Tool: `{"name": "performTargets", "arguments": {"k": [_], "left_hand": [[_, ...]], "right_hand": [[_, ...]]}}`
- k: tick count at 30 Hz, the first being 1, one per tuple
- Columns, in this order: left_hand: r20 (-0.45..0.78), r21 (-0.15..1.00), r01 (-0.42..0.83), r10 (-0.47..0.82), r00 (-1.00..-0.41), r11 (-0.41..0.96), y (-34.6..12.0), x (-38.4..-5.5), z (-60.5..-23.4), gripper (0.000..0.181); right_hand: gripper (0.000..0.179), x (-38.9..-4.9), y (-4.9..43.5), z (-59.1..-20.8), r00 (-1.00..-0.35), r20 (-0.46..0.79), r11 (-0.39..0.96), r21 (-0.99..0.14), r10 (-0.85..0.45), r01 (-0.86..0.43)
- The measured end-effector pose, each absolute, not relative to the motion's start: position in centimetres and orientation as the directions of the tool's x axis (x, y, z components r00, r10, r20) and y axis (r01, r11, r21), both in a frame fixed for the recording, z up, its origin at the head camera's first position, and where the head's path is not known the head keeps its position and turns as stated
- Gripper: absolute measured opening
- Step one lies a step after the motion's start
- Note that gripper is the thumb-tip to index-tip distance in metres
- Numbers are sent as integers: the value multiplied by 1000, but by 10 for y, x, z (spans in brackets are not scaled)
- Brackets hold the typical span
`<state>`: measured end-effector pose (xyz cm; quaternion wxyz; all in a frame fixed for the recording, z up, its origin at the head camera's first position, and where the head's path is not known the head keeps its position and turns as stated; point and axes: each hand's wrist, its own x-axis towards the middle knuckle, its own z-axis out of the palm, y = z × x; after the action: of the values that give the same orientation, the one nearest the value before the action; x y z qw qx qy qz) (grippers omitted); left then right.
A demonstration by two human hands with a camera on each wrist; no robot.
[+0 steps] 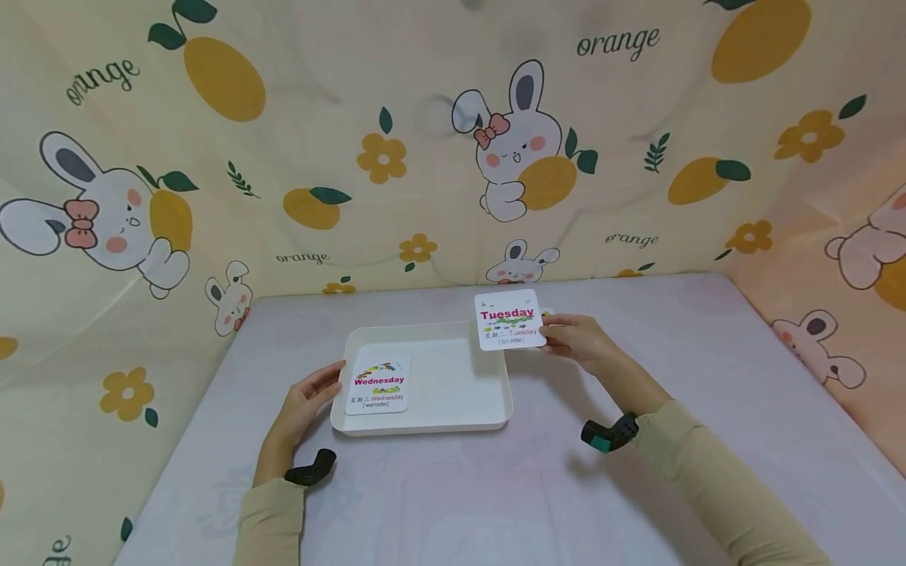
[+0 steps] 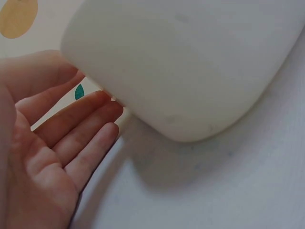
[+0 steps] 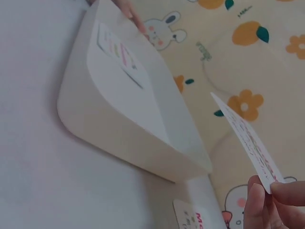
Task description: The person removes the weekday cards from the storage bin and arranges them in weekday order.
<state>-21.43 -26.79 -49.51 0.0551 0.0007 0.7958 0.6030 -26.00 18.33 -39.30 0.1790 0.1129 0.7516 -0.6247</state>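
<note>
Between thumb and fingers, my right hand pinches a white square "Tuesday" card by its right edge. The card is raised over the back right corner of a shallow white tray. Inside the tray, at its left, lies a "Wednesday" card, print side up. My left hand is at the tray's left side. In the left wrist view its fingers are nearly straight, with their tips against the tray's outer wall.
Beside the tray's right end lies another card with red lettering, partly cut off in the right wrist view. A pale cloth covers the table. Behind it hangs a curtain printed with rabbits and oranges.
</note>
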Motion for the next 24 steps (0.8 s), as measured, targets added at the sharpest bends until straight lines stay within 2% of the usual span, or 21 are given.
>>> {"name": "performTargets", "arguments": {"k": [16, 24], "left_hand": [[-124, 953, -103, 55, -991, 285, -268, -213, -495, 56], [-113, 954, -92, 56, -992, 287, -268, -215, -495, 56]], "right_hand": [[54, -268, 212, -390, -894, -447, 127, -889, -27, 441], [59, -273, 228, -393, -867, -499, 9, -867, -20, 499]]}}
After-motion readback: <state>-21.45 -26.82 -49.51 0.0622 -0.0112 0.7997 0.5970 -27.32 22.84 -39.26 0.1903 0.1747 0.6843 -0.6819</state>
